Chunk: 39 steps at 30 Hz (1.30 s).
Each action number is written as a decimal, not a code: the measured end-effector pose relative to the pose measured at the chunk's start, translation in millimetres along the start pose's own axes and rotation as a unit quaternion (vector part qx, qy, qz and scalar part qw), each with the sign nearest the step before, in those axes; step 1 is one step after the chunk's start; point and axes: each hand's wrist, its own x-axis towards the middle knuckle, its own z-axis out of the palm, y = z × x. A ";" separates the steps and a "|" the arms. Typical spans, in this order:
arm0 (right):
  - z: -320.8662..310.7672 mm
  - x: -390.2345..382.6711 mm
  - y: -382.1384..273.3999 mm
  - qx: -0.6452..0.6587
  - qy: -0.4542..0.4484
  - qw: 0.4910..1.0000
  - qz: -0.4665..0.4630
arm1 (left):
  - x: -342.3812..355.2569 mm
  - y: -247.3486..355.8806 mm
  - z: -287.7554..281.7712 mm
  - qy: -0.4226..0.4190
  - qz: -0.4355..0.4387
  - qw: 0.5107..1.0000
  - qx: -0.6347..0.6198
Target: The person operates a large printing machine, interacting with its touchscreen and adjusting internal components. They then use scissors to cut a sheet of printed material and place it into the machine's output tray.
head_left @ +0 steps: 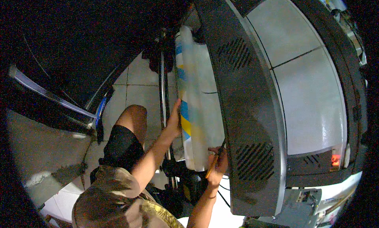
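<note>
A long roll (188, 105) of whitish film with blue and yellow bands lies lengthwise before me, beside a dark machine. Along its left side rests my left hand (176, 119), curved against the roll, with some fingertips hidden behind it. Near the roll's closer end, my right hand (219, 167) is closed round a thin orange stick-like tool (212, 166) with a dark upper end. Its exact kind is hard to make out. Just left of the roll runs a shiny metal bar (163, 78).
The large dark machine (248, 109) has slotted vents and a pale panelled top (304, 86). A red light (336, 160) glows near its close end. Dark equipment (193, 186) stands below the roll's near end. Light floor tiles (136, 76) and a black covered shape (71, 42) lie left.
</note>
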 end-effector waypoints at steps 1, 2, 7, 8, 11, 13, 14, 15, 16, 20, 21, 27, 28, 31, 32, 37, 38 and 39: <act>2.7 1.1 0.4 -0.002 -0.001 1.000 -0.007 | -10.0 7.9 6.7 -0.017 0.004 1.000 0.015; 4.2 2.5 2.4 -0.005 -0.003 1.000 -0.015 | -11.7 13.6 15.7 0.011 -0.006 1.000 0.020; -11.2 -6.7 18.5 -0.040 -0.031 0.998 -0.025 | -21.0 -8.0 22.1 0.006 0.021 1.000 0.011; -19.8 -25.9 22.0 -0.036 -0.032 0.999 -0.009 | -31.0 -26.2 10.8 0.004 0.019 1.000 -0.016; -43.7 -52.0 37.3 -0.026 -0.035 0.998 0.039 | -33.9 -69.7 -17.8 -0.003 0.015 0.995 -0.095; -57.0 -49.7 51.9 -0.025 -0.042 0.998 0.040 | -21.6 -95.5 -36.0 -0.007 0.013 0.994 -0.106; -62.9 -45.6 57.1 -0.027 -0.046 0.998 0.028 | -11.0 -109.1 -41.8 -0.006 0.015 0.994 -0.105; -68.5 -41.6 58.9 -0.040 -0.033 0.999 0.012 | -1.8 -121.1 -47.9 -0.007 0.015 0.994 -0.104; -71.6 -37.1 58.5 -0.053 -0.021 0.998 -0.002 | 6.1 -130.7 -55.1 -0.005 0.012 0.995 -0.100; -56.5 -20.5 38.8 -0.043 -0.043 0.997 0.056 | 20.8 -122.9 -89.6 0.023 0.001 0.999 0.033; -51.2 -16.5 34.3 -0.053 -0.053 0.996 0.049 | 15.4 -113.1 -98.6 0.038 0.003 0.991 0.127; -5.1 -43.9 21.5 -0.114 -0.036 0.992 -0.040 | -128.6 -57.0 -138.3 -0.067 0.097 0.851 0.512; -4.8 -55.6 23.0 -0.172 -0.032 0.978 -0.116 | -170.5 -65.7 -142.2 -0.082 0.103 0.823 0.553; -7.0 -82.2 31.2 -0.186 -0.012 0.964 -0.190 | -226.4 -103.0 -123.9 -0.136 0.228 0.758 0.596; -7.5 -82.4 32.3 -0.215 -0.028 0.961 -0.169 | -232.2 -108.7 -115.8 -0.112 0.255 0.738 0.615; -11.4 -100.0 29.2 -0.248 -0.050 0.954 -0.162 | -233.3 -120.3 -97.5 -0.052 0.257 0.723 0.639; -12.9 -110.6 27.3 -0.240 -0.061 0.960 -0.129 | -231.6 -119.6 -100.9 -0.060 0.273 0.721 0.635; -13.6 -111.3 23.5 -0.231 -0.080 0.967 -0.071 | -225.2 -113.5 -101.8 -0.068 0.288 0.719 0.629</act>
